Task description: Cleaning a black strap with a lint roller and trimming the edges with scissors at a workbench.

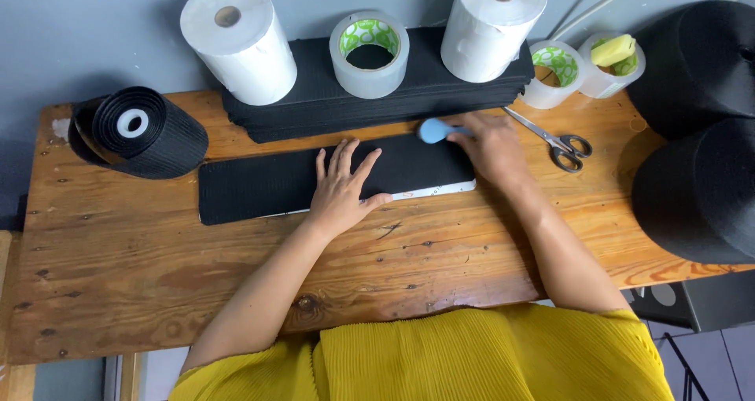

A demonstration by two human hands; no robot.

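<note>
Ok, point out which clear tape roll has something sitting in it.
The clear tape roll farthest right, beside the black spools: a yellow object rests in its core. The other two rolls, and, have open cores.

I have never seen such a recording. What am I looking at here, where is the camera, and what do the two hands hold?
There is one picture, from a camera worn on a person's head, looking down at a wooden table. No machine is present, only two bare hands. The left hand lies flat on a long black fabric strip. The right hand holds a tool with a blue handle at the strip's far edge. Behind are a stack of black fabric, white paper rolls, clear tape rolls, scissors and a black roll.
</note>
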